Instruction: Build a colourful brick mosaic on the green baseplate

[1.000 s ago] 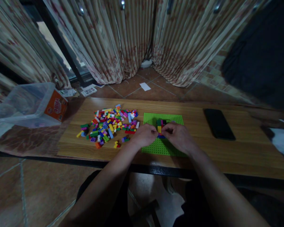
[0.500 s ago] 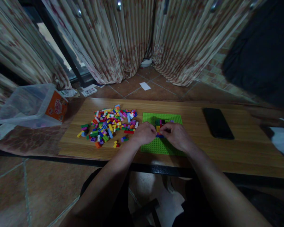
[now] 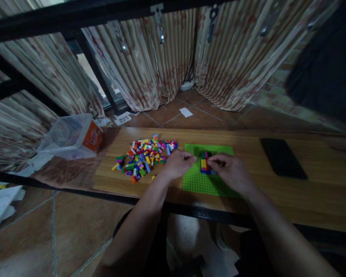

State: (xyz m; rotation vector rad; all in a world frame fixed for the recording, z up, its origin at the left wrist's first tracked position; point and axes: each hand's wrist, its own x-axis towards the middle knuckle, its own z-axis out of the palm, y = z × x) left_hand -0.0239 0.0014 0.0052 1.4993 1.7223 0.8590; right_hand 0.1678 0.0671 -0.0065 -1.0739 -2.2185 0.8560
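Observation:
A green baseplate lies on the wooden table, with a small stack of coloured bricks built near its far middle. My right hand rests on the plate, fingers curled against the right side of the stack. At the plate's left edge is my left hand, fingers pinched together just left of the stack; whether it holds a brick is hidden. A heap of loose coloured bricks lies left of the plate.
A black phone lies on the table to the right. A clear plastic tub with an orange label stands at the table's left end. Curtains and a dark window frame stand behind; papers lie on the tiled floor.
The camera has shifted, so the table sits further right in view. My left hand drew slightly left, away from the stack; my right hand stays on it.

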